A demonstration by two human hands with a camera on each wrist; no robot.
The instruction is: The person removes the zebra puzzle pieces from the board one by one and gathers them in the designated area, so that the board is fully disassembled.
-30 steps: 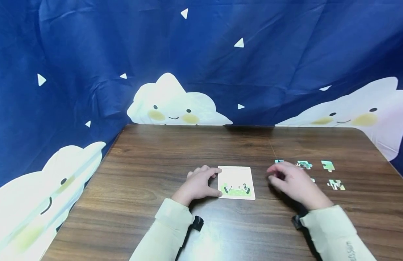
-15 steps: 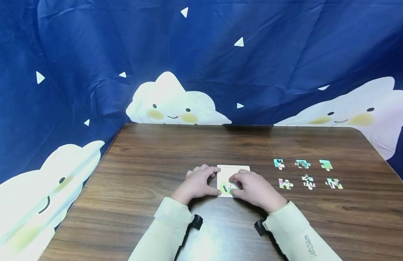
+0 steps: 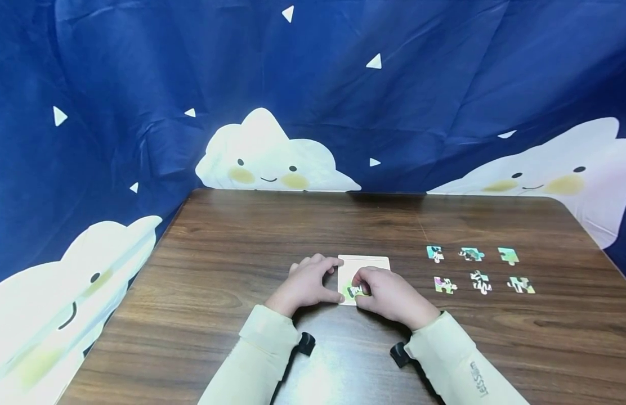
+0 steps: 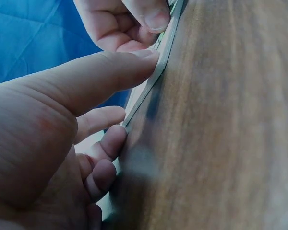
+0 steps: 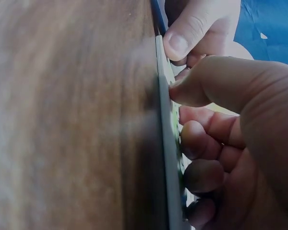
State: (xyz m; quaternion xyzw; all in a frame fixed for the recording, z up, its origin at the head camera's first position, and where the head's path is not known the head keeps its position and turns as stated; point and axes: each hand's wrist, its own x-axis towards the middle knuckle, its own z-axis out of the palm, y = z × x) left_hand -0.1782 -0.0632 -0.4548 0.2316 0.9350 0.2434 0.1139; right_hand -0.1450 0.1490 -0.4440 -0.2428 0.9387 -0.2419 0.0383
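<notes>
The square puzzle board lies flat on the table, cream with a green printed strip along its near side. My left hand rests at its left edge, the thumb pressing the near corner and the forefinger at the far corner. My right hand is over the board's right part. Its bent forefinger and thumb close in on a green, white and black puzzle piece at the near left of the board. Much of the strip is hidden under that hand.
Several loose puzzle pieces lie right of the board in two rows, among them a teal one, a green one and a pink-marked one. A blue cloth with clouds hangs behind the brown table.
My right hand has moved left from beside the loose pieces onto the board, and its forefinger and thumb have drawn in around the piece. My left hand has stayed at the board's edge.
</notes>
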